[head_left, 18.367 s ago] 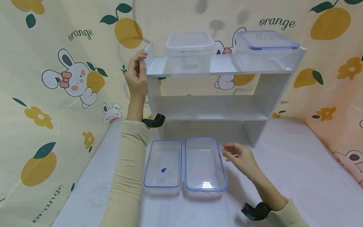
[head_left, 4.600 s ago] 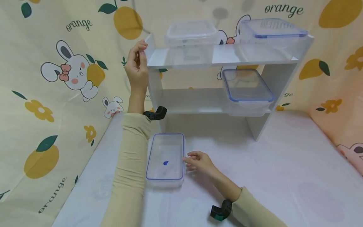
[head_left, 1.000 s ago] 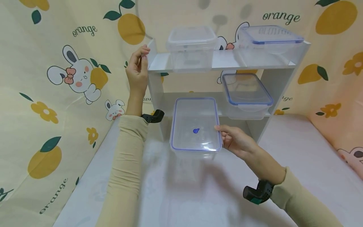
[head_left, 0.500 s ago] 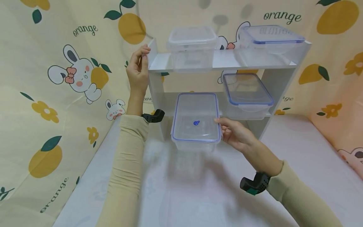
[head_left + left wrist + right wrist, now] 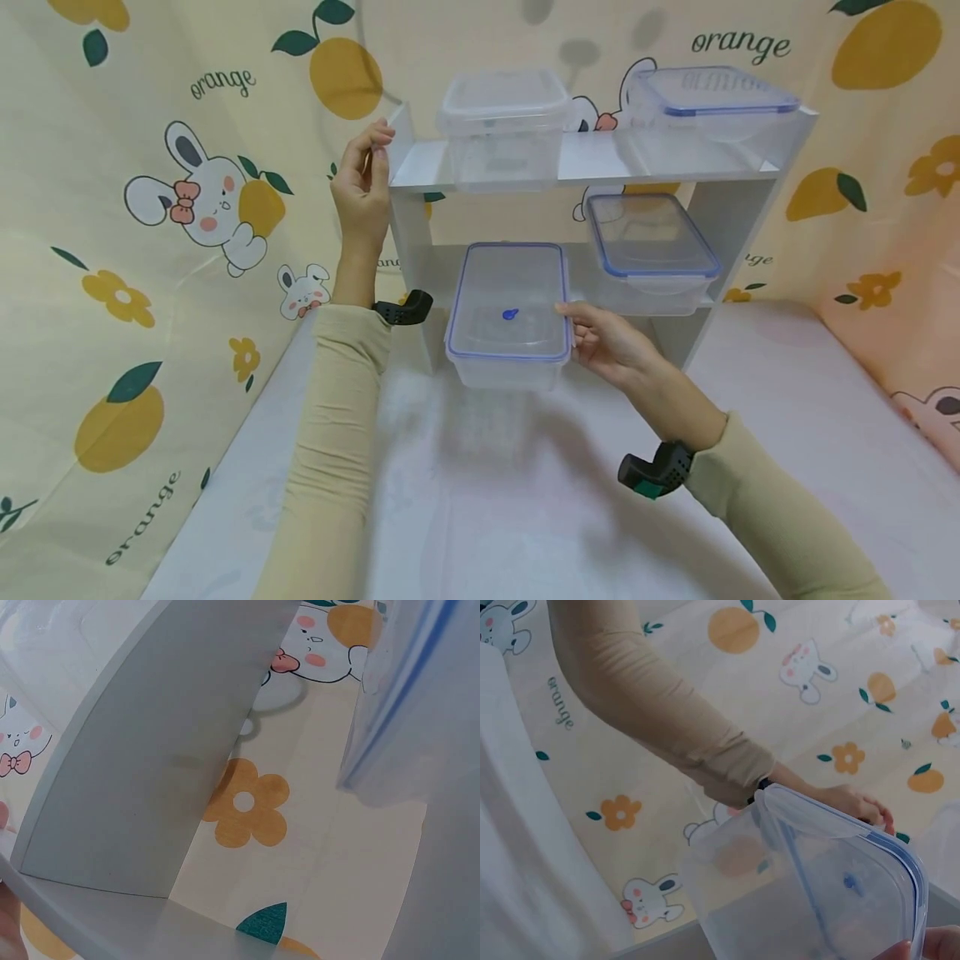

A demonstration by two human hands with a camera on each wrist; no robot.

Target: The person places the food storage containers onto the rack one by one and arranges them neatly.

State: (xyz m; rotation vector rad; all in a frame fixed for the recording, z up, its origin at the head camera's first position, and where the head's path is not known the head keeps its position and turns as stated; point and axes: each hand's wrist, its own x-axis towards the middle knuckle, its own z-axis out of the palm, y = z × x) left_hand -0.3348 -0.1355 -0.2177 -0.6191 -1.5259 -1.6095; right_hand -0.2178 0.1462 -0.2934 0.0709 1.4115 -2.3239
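Note:
My right hand [image 5: 611, 342] grips a clear food container [image 5: 506, 367] by its right side, thumb on the blue-rimmed lid [image 5: 480, 283]. A small blue valve marks the lid. The container is held level above the table, its far end over the left part of the middle board; whether it touches the board I cannot tell. In the right wrist view the same container [image 5: 780, 900] fills the lower part, with fingertips at its edge. My left hand [image 5: 362, 196], fingers loosely bent, is against the upper left side of the white shelf [image 5: 408, 225].
Another blue-rimmed container [image 5: 656, 242] sits at the right of the middle board. On the top board stand a clear lidded container [image 5: 506, 137] at left and a blue-edged one [image 5: 720, 104] at right. White cloth covers the table [image 5: 480, 517]; a printed cloth [image 5: 75, 250] hangs behind.
Earlier, two containers stood on the table. One now sits on the middle board at right. My right hand has lifted the other off the table, then slightly higher and towards the shelf. My left hand stays put.

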